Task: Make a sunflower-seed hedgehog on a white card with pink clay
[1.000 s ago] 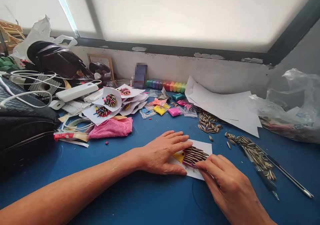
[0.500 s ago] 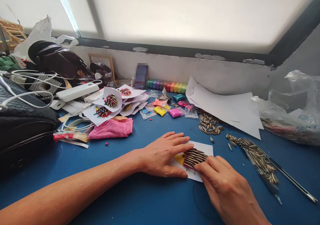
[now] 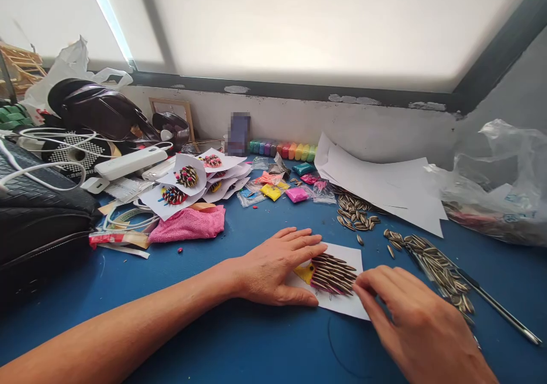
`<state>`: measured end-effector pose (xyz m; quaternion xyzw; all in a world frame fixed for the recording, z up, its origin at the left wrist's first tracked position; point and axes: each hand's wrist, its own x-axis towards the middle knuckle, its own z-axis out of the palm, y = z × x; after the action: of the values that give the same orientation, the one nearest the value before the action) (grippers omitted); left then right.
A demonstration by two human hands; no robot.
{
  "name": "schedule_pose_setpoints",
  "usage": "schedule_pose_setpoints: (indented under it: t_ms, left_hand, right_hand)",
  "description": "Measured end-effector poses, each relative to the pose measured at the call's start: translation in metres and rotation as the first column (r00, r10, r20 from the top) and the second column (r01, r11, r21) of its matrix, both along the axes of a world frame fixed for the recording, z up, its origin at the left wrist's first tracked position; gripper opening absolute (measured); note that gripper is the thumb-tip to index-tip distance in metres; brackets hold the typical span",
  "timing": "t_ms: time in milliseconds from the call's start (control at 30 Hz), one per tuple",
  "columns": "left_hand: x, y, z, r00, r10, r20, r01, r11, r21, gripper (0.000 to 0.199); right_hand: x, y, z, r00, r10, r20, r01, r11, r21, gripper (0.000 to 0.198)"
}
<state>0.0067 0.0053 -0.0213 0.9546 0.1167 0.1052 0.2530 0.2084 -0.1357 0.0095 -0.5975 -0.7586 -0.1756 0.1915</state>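
A hedgehog picture (image 3: 333, 273) lies on a small white sheet (image 3: 348, 309), its yellow face with a black eye at the left and rows of striped sunflower seeds over a pink-purple body. My left hand (image 3: 277, 267) rests flat on the sheet's left part, fingers spread, covering some of the face and the upper edge. At the picture's right side, my right hand (image 3: 410, 310) has thumb and forefinger pinched at the end of a sunflower seed (image 3: 348, 289); the fingertips partly hide it. Thin drawn legs show below the body.
Loose sunflower seeds (image 3: 440, 264) lie by a pen (image 3: 499, 304) at right, with another seed pile (image 3: 356, 210) farther back. Clay packets (image 3: 297, 194), large white sheets (image 3: 376, 184), finished seed pictures (image 3: 187, 176), a pink cloth (image 3: 188, 224) and a black bag (image 3: 43, 219) surround the work.
My right hand has shifted right, from over the lower body to the seeds' right ends, uncovering more of the picture and sheet. My left hand stays flat. The whole view has shifted slightly.
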Motion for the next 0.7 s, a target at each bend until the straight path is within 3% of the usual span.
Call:
schedule_pose_setpoints:
  t_ms: [267, 533, 700]
  left_hand:
    - [0.000, -0.002, 0.003, 1.000, 0.012, -0.013, -0.012, 1.000, -0.016, 0.082]
    - [-0.001, -0.003, 0.007, 1.000, 0.002, 0.003, -0.002, 0.999, -0.048, 0.084]
    - [-0.004, -0.004, 0.009, 0.993, 0.031, 0.112, -0.020, 0.995, -0.096, 0.077]
  right_hand:
    - [0.034, 0.001, -0.007, 0.979, -0.203, 0.035, 0.203, 0.979, 0.001, 0.037]
    - [0.040, 0.001, -0.011, 0.987, -0.154, 0.053, 0.152, 0.988, 0.035, 0.037]
    - [0.046, 0.001, -0.016, 0.989, -0.137, 0.049, 0.137, 0.990, 0.016, 0.034]
